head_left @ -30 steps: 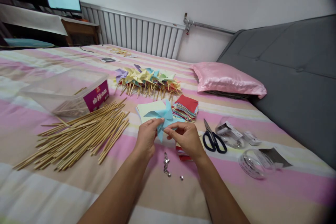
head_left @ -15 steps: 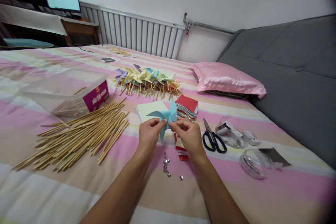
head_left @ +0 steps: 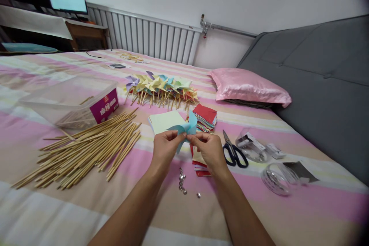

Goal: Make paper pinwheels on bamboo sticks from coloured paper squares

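A light blue paper pinwheel [head_left: 192, 122] is pinched between my two hands above the bed. My left hand [head_left: 165, 147] grips its left side with thumb and fingers. From the right, my right hand [head_left: 208, 149] closes on its centre, the two thumbs almost touching. Fingers cover the middle, so any pin there is hidden. Behind the pinwheel lies a stack of pale yellow paper squares [head_left: 165, 120]. Small silver tacks [head_left: 182, 178] lie on the sheet below my hands. Partly behind my right wrist is a pile of red and cream paper [head_left: 201, 167].
Wooden sticks [head_left: 86, 153] spread at left before a clear plastic box [head_left: 69, 92]. Finished pinwheels [head_left: 161, 84] lie farther back. Red-topped paper squares [head_left: 205, 113], dark-handled scissors [head_left: 234, 153] and clear round containers [head_left: 277, 178] are on the right, with a pink pillow [head_left: 250, 86] beyond.
The blue pinwheel has turned between my fingers, its blades now bunched closer together and tilted. My hands have drawn slightly nearer each other. The view has shifted a little.
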Motion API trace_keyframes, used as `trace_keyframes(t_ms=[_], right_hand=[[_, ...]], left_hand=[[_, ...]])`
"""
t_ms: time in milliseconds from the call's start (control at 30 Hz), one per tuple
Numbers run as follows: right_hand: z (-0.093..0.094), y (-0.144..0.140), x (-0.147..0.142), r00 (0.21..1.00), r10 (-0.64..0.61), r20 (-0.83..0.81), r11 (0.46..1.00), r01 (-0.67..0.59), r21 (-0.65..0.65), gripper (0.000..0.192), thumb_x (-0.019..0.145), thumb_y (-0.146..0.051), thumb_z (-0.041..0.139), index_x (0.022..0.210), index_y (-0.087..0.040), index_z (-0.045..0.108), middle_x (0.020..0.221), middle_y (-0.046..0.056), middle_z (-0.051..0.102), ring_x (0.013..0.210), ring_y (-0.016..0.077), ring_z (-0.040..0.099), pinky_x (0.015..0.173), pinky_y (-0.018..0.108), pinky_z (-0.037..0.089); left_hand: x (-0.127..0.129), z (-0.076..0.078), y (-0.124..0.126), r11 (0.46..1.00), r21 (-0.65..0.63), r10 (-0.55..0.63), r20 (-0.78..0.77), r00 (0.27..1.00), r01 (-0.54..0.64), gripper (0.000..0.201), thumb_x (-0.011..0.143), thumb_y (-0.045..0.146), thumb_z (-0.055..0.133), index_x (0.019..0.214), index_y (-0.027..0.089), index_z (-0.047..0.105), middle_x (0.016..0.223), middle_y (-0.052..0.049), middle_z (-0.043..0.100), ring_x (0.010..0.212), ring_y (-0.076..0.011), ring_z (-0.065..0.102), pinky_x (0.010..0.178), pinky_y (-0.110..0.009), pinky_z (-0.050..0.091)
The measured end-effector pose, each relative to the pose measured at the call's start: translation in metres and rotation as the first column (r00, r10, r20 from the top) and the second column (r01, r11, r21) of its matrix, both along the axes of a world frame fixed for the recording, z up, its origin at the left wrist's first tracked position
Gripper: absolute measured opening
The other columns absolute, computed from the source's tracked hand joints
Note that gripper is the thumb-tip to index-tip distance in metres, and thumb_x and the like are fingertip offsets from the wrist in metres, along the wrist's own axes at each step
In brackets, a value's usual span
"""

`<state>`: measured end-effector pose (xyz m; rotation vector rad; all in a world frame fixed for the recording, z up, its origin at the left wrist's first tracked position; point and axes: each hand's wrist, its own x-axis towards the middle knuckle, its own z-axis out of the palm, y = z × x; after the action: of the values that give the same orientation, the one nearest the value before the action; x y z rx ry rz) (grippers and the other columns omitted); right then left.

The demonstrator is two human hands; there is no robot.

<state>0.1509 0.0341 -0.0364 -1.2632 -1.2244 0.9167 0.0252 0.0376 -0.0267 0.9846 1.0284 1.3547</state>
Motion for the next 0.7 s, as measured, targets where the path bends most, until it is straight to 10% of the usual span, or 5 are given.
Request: trace_keyframes(t_ms=[700], right_hand=[[0.0072,-0.0055,-0.0002,0.986,0.054,-0.155,0.997,-0.062,-0.049,0.024,0.064,-0.038,0.074,0.060,-0.015,0.068,0.059,0.002,0.063,0.058,0.0139,0.057,0.060,0.028,0.046]], left_hand=[[-0.0004,0.0023,-0.0003,0.999,-0.032,0.030,0.037,0.999,-0.029,0.017,0.051,0.026,0.077,0.050,0.014,0.065,0.049,0.002,0.057,0.050,-0.0102,0.048,0.051,-0.021,0.035]])
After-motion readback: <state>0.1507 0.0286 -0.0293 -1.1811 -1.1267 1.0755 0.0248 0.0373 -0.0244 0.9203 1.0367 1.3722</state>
